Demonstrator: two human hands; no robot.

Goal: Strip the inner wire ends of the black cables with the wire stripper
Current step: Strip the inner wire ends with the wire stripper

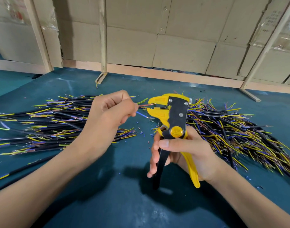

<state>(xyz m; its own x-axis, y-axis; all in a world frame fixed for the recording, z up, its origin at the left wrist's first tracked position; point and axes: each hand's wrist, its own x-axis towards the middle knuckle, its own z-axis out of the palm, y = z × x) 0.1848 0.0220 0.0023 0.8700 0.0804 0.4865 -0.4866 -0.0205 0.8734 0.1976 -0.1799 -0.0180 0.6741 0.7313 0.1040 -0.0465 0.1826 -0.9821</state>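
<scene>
Above the middle of the blue-green table [108, 203], the left hand [111, 112] pinches the inner wires of one cable between curled fingers and feeds a brown wire [145, 104] into the yellow head of the wire stripper [172, 122]; a green-yellow wire [142, 100] and a blue wire [141, 114] splay clear of it. The right hand [180, 153] holds the stripper upright, fingers wrapped round its two handles, which stand apart and look not yet squeezed. These wires are thin, light and limp, so they should be held close to the tip, just beside the stripper's head, or they will likely bend away; their fine copper strands would nick or tear easily under a hard pull. A left pile of black cables [42, 122] and a right pile of black cables [231, 134] lie on the table to either side. The pinched cable's black jacket is hidden inside the left fist, and how deep the brown wire sits in the stripper cannot be made out. Which pile is finished is hard to tell. Small insulation scraps [141, 133] dot the table between the hands.
</scene>
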